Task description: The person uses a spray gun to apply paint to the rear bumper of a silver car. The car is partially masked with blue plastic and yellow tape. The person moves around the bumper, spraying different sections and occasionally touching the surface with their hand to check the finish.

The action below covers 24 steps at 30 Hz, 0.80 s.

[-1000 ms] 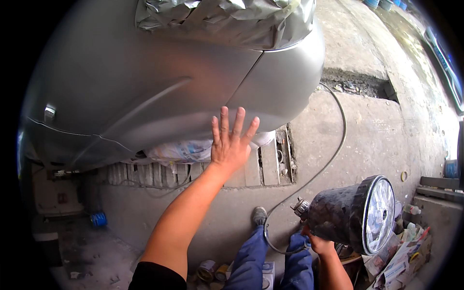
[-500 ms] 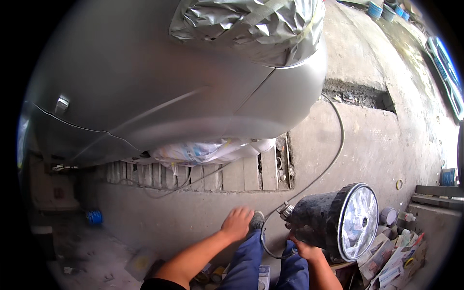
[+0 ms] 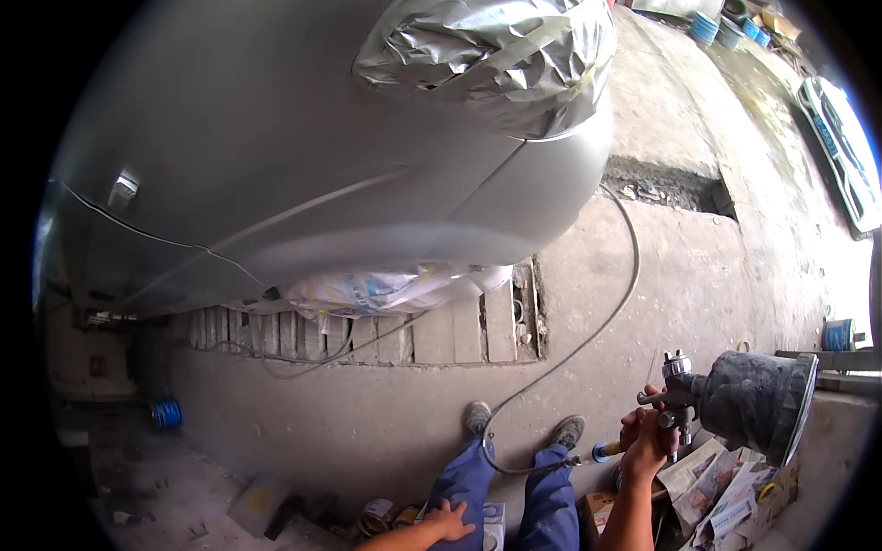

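Note:
My right hand (image 3: 649,443) is wrapped round the grip of a spray gun (image 3: 678,397) at the lower right. The gun's metal nozzle points up, and its large dark paint cup (image 3: 755,400) sticks out to the right. A grey air hose (image 3: 632,275) loops from the gun's lower end across the floor toward the car. Down on my left thigh, my left hand (image 3: 450,522) rests with its fingers spread and holds nothing. A silver-grey car body (image 3: 303,184) fills the upper left; its headlight is masked with a crinkled silver sheet (image 3: 505,64).
Plastic sheeting (image 3: 367,289) covers the wheel area, beside a slatted floor trench (image 3: 450,332). Newspapers (image 3: 726,496) and cans lie at the lower right. A blue can (image 3: 166,414) sits at left. A car bumper (image 3: 841,151) stands at far right, and a broken floor pit (image 3: 666,188) lies ahead.
My right hand has swung the spray gun right and turned it, so the cup now shows from its side. My left hand has dropped back onto my thigh. My right foot has come into view.

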Tool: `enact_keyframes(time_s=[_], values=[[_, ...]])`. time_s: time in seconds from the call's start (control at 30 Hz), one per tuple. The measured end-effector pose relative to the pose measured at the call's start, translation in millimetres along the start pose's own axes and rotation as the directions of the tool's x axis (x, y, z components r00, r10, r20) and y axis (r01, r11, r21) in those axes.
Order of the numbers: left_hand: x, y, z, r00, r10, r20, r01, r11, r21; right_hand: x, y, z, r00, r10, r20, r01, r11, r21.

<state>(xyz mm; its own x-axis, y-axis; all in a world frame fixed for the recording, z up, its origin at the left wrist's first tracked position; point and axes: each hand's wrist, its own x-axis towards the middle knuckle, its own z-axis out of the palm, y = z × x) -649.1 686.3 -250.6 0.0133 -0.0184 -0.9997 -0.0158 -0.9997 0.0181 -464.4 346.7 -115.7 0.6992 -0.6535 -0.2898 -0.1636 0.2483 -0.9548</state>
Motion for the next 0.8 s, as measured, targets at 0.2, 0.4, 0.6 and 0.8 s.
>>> enact_keyframes(time_s=[0.2, 0.4, 0.6, 0.8], values=[[-17, 11, -21, 1.000, 0.007, -0.011, -0.006, 0.998, 0.060, -23, 6, 9, 0.967, 0.153, 0.202, -0.161, 0.987, 0.022], [-22, 26, -21, 0.994, 0.049, -0.100, -0.037, 0.993, 0.117, -31, 10, 4, 0.748, 0.065, 0.660, -0.077, 0.997, -0.012], [-12, 36, -2, 0.980, 0.081, -0.181, -0.064, 0.993, 0.097, 33, -46, -39, 0.974, 0.090, 0.207, -0.120, 0.983, 0.138], [-26, 102, -20, 0.833, 0.288, -0.472, -0.290, 0.955, 0.070, 70, -79, -83, 0.999, 0.024, 0.021, -0.024, 1.000, -0.001]])
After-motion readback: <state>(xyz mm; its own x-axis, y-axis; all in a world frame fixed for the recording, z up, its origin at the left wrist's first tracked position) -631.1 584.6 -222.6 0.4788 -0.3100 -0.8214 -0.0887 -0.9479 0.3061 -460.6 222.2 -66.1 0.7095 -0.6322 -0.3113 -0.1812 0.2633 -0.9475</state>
